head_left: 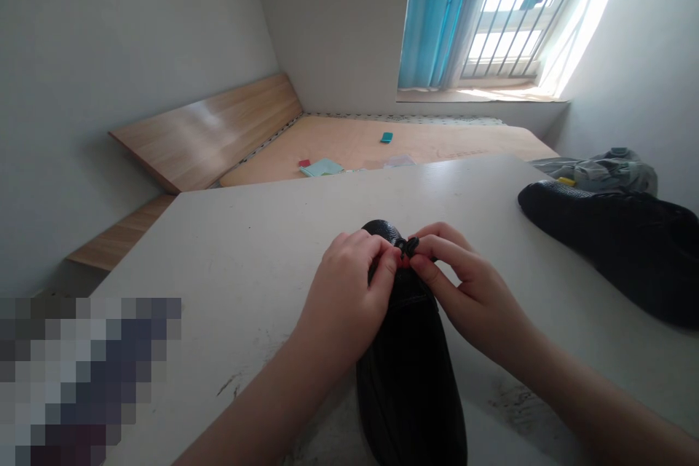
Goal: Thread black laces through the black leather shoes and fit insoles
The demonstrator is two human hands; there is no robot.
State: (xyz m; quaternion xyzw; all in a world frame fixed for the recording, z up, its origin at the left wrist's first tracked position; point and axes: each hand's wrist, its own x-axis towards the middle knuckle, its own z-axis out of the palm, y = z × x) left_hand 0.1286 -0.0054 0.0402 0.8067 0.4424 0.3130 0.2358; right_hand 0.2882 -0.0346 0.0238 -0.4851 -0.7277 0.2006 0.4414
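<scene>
A black shoe (412, 371) lies on the white table in front of me, its toe pointing away and its opening towards me. Both my hands meet over its upper, near the toe. The fingers of my left hand (357, 284) are pinched at a bunched black shoelace (407, 246). From the other side, my right hand (464, 273) has thumb and forefinger closed on the same lace. Fingers partly hide how the lace is looped. A second black shoe (611, 240) rests at the right of the table.
The white table (245, 255) has dark scuffs near its front. Behind it lies a bed (448, 138) with a wooden headboard (218, 138), a teal item (386, 137) and light green paper (322, 167). Grey cloth (617, 167) is heaped beyond the second shoe. Pixelation covers the lower left.
</scene>
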